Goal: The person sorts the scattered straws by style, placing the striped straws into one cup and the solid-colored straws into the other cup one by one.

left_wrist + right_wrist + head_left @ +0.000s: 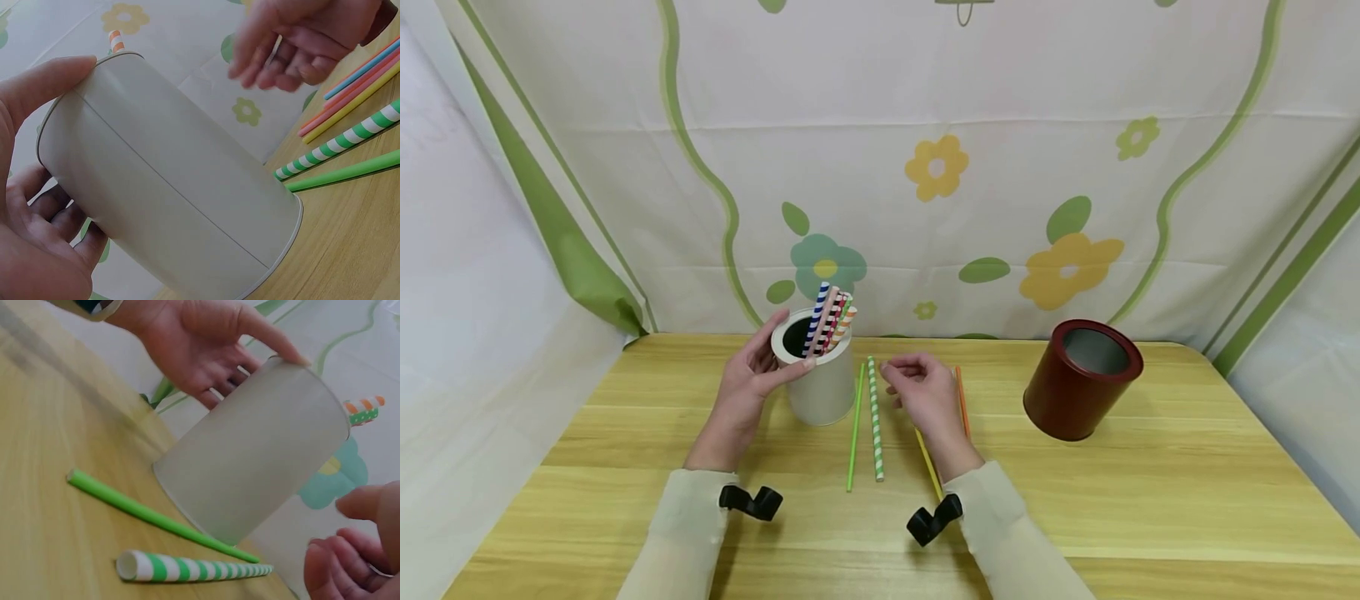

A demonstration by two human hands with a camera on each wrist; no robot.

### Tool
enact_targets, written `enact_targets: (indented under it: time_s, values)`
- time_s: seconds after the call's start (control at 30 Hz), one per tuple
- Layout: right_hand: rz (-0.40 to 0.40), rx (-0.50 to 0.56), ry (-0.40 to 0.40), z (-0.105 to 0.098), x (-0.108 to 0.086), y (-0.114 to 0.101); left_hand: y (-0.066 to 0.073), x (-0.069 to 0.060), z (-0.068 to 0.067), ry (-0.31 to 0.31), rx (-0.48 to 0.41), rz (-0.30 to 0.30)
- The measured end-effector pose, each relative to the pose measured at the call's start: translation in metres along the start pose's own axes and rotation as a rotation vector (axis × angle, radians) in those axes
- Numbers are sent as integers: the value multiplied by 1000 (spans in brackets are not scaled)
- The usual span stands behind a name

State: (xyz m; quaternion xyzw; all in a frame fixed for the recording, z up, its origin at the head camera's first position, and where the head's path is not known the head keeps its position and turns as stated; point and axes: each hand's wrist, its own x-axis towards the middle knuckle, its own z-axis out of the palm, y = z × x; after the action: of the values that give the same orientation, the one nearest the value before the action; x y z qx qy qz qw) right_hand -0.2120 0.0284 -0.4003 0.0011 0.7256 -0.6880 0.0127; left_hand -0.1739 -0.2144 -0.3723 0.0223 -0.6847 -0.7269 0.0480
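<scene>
My left hand (pixel 747 387) grips a white can (pixel 820 396) near its rim, thumb on the front edge and fingers round the far side. Several patterned paper straws (pixel 829 321) lean inside the can, their tops sticking out. To the can's right, my right hand (pixel 928 396) hovers above the table, fingers loosely bent and holding nothing. Between can and right hand lie a plain green straw (pixel 855 433) and a green-and-white striped straw (pixel 876 425). Yellow (pixel 928 462) and orange straws (pixel 962 404) are partly hidden by the right arm; blue (pixel 365 76) and pink ones show in the left wrist view.
A dark red can (pixel 1052 396) stands open-topped at the right of the wooden table (pixel 1150 500). Behind the table hangs a flowered curtain (pixel 850 167). Each wrist wears a black camera strap.
</scene>
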Motion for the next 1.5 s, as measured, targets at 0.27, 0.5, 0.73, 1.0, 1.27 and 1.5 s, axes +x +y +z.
enact_targets:
  time_s: [0.27,0.5,0.73,1.0,1.27,1.5]
  values:
    - [15,-361,-75,3,3,14,0,0,0,-5,4,-2]
    - [-45,-477,-97,5,1,17,-1,0,0,-4,6,2]
    - [-106,-623,-88,10,-3,19,-2,0,0,1,18,9]
    - [-129,-724,-62,11,-4,19,-2,1,0,2,16,3]
    - [-33,-537,-33,2,0,12,-2,0,-1,1,7,3]
    - [89,-248,-25,-6,5,2,-1,0,0,0,5,0]
